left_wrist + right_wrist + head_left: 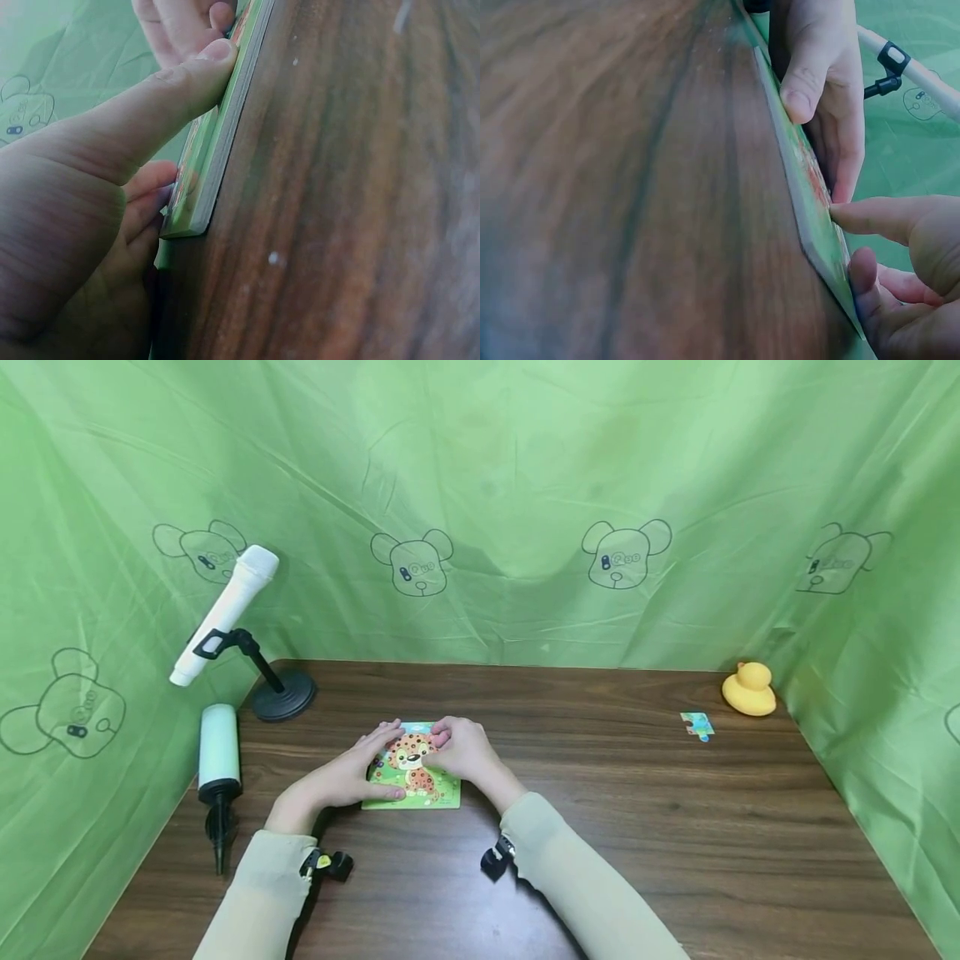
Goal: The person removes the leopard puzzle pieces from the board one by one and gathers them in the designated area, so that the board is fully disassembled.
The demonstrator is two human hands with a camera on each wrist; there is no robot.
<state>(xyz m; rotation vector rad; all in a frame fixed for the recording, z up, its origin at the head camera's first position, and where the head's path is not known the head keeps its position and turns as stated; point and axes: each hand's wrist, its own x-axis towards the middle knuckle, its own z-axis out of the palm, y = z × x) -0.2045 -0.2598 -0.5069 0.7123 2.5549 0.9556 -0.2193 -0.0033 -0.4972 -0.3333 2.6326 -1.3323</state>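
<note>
A square jigsaw puzzle [420, 789] with a spotted cartoon cub on a green ground lies flat on the brown table. My left hand [347, 779] spans its left side, thumb resting near the front edge and the other fingers stretched along the far left. In the left wrist view, that straight thumb [184, 86] lies over the puzzle's grey edge. From the right, my right hand [468, 756] touches the picture with its thumb tip, the other fingers bent near the upper right corner. The right wrist view shows thumb [874, 215] and a bent finger apart, nothing visible between them.
A loose blue puzzle piece [698, 725] lies at the back right, near a yellow rubber duck [749, 689]. At the left stand a white microphone [228, 610] on a black stand [283, 695] and a pale green hand pump [219, 752]. Green curtains [510, 493] surround the table.
</note>
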